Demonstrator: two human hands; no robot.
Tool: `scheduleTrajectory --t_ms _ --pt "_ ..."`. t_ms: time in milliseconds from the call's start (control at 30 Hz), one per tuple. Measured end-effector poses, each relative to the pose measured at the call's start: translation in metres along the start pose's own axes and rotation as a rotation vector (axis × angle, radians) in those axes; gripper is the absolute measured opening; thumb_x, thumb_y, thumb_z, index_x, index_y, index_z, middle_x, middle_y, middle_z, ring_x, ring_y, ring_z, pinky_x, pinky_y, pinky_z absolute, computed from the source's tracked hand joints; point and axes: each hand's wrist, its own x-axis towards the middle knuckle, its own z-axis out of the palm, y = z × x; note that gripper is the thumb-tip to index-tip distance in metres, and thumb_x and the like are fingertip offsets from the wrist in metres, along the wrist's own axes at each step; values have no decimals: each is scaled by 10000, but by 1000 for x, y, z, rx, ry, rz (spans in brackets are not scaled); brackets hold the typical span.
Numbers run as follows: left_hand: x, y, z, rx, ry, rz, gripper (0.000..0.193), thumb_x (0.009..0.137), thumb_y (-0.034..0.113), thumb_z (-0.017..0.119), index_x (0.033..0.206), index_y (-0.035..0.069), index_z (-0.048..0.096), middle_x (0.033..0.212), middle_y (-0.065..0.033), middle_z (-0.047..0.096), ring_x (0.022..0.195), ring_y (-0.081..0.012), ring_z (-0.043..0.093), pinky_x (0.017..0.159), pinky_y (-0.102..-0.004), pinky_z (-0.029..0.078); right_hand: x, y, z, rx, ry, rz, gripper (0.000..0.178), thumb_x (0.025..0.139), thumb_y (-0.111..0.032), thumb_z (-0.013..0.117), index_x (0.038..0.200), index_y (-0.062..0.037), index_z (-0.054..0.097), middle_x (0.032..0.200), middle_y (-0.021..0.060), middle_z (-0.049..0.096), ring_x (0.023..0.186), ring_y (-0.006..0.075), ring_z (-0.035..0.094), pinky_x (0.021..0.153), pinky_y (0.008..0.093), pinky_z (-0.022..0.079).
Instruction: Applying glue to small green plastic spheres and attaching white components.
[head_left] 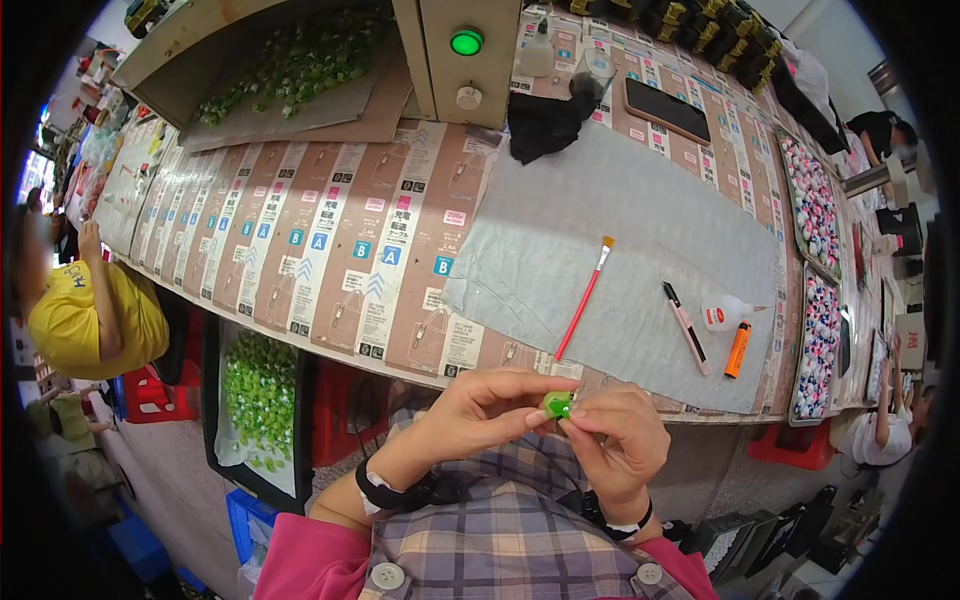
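Observation:
A small bright green piece point(557, 404), with a whitish spot on it, is pinched between my two hands just off the table's near edge. My left hand point(472, 412) grips its left side between thumb and fingers. On the other side, my right hand point(622, 440) has thumb and fingertips closed on it; these cover part of the piece, so its exact kind is unclear. Beyond my hands, a red-handled brush point(583, 302) lies on a grey sheet point(640, 215). To its right are a pink and black pen point(687, 328), a white squeeze bottle point(732, 313) and an orange tube point(738, 350).
A box-like machine point(440, 75) with a lit green button stands at the back, green pieces point(300, 75) under its hood. Behind the sheet lie a black cloth point(545, 125) and phone point(668, 110). Trays point(802, 272) flank the right; another person point(95, 315) sits left.

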Motion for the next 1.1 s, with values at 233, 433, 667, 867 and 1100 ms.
scheduleTrajectory --t_ms 233,433,667,867,1100 --pt "0 0 0 98 -12 33 348 852 33 518 1199 6 490 1004 -59 539 924 -118 534 803 -238 450 -1 0 1 29 2 6 213 633 1 721 795 -53 594 741 59 616 649 204 591 565 276 448" --pt "0 4 0 217 -21 39 343 845 72 540 1183 22 510 930 -37 530 858 -104 526 763 -220 430 -4 3 -2 261 -23 137 164 667 18 681 793 -34 591 728 73 617 647 209 584 582 284 448" --pt "0 6 6 36 107 -107 327 854 89 515 1167 -1 502 1002 -58 547 898 -127 550 797 -256 456 -4 25 -24 -40 422 226 125 739 35 591 846 -5 543 844 80 582 728 165 543 666 241 417" --pt "-1 -11 -1 -36 169 73 357 834 109 548 1155 -35 485 955 -90 567 871 -163 567 801 -300 464 -16 86 -87 -90 888 306 330 763 -12 597 1066 -20 468 1061 72 507 941 138 483 783 249 380" --pt "11 -10 9 30 235 69 408 803 182 601 1116 -60 502 839 -122 571 750 -181 570 686 -305 478 -21 142 -97 -325 627 503 493 725 -101 671 1162 -24 458 1068 102 523 965 193 508 788 314 414"
